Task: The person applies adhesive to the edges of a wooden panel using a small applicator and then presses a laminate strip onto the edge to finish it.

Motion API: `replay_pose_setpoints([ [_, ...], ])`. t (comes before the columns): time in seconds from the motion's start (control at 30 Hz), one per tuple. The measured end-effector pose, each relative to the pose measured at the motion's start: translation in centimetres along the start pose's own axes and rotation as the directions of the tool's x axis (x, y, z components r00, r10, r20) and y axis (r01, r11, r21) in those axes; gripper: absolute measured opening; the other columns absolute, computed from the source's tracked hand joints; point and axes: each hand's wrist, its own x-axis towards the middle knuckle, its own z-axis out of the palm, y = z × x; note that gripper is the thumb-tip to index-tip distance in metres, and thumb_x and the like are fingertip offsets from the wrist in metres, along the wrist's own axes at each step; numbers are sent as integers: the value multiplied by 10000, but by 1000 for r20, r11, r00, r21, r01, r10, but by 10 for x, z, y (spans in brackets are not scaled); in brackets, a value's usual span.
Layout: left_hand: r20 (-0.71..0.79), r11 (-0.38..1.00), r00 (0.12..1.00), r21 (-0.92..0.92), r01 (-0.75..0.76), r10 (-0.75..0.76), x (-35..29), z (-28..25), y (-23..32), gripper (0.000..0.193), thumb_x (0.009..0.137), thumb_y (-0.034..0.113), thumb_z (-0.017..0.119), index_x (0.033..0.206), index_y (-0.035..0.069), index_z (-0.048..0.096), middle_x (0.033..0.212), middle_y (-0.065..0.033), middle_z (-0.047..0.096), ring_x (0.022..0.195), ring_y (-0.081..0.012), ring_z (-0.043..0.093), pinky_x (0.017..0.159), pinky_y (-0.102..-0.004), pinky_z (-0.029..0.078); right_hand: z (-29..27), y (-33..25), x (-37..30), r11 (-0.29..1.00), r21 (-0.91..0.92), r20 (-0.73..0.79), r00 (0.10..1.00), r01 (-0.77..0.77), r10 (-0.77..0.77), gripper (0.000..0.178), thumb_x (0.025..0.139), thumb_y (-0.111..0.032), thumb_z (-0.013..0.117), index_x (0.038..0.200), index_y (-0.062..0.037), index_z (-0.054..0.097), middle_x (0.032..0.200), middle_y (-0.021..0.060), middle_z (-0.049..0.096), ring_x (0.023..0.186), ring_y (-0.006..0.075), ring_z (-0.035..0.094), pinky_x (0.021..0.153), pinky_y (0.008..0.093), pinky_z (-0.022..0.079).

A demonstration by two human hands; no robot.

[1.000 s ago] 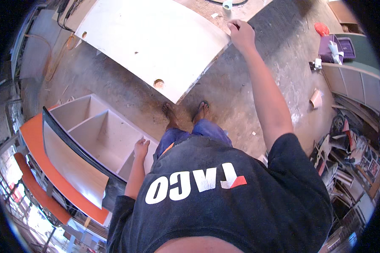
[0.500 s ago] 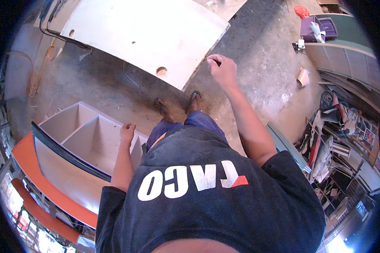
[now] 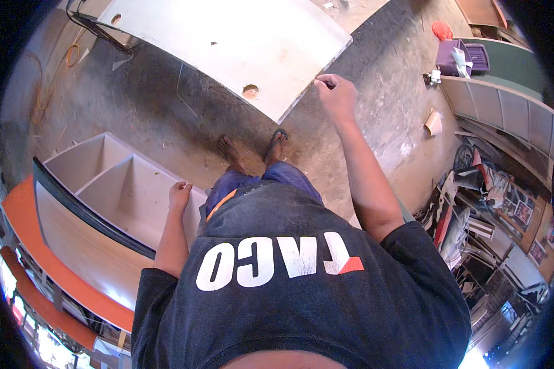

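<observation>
My right hand (image 3: 338,95) reaches forward beside the right edge of a large white board (image 3: 228,46) with a round hole near its close corner. Thumb and fingers are pinched together; whatever they hold is hidden or too small to make out. Whether the fingertips touch the board's edge I cannot tell. My left hand (image 3: 179,194) hangs low at my left, its fingers loosely curled and slightly apart, with nothing visible in them. Nearest to it is a pale open cabinet (image 3: 135,190) divided into compartments, with a dark curved edge.
Black cables (image 3: 98,27) run by the board's far left corner. At right stand a purple crate (image 3: 452,55), a long pale panelled unit (image 3: 498,104) and a heap of scrap (image 3: 474,203). A curled offcut (image 3: 434,122) lies on the concrete floor (image 3: 388,117). An orange panel (image 3: 61,270) borders the cabinet.
The view has shifted, so the board sits slightly farther right and higher. My right hand stays pinched by the board's edge; my left hand remains low beside the cabinet.
</observation>
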Motion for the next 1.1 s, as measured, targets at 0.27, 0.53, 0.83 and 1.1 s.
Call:
replay_pose_setpoints([
  [0.27,-23,999,1000,-31,-5,4,3,7,-2,494,846,343,807,1186,-8,739,1114,-212,741,1046,-317,706,939,-411,542,-2,6,4,993,-61,-18,994,106,-107,160,888,-149,713,985,-51,793,930,154,775,863,286,761,829,378,583],
  [0.53,-4,1000,1000,-11,8,-8,-1,3,17,502,845,340,807,1201,-6,728,1138,-212,739,1056,-321,704,951,-406,542,-7,1,4,999,-20,17,999,33,-33,146,879,-142,723,985,-67,789,932,141,778,872,279,761,831,367,582],
  [0.83,9,1000,1000,-8,3,-3,3,4,14,511,858,358,798,1215,-1,726,1163,-221,733,1083,-326,701,967,-408,539,-5,2,5,998,-26,0,998,57,-57,135,877,-140,730,983,-77,786,936,144,774,875,286,758,829,376,580],
  [1.1,19,999,1000,26,22,-23,5,5,14,502,864,356,794,1224,13,729,1147,-210,735,1082,-325,699,969,-415,534,-4,4,4,996,-47,-12,997,70,-71,138,866,-149,746,982,-81,776,948,133,777,882,291,758,830,377,582],
])
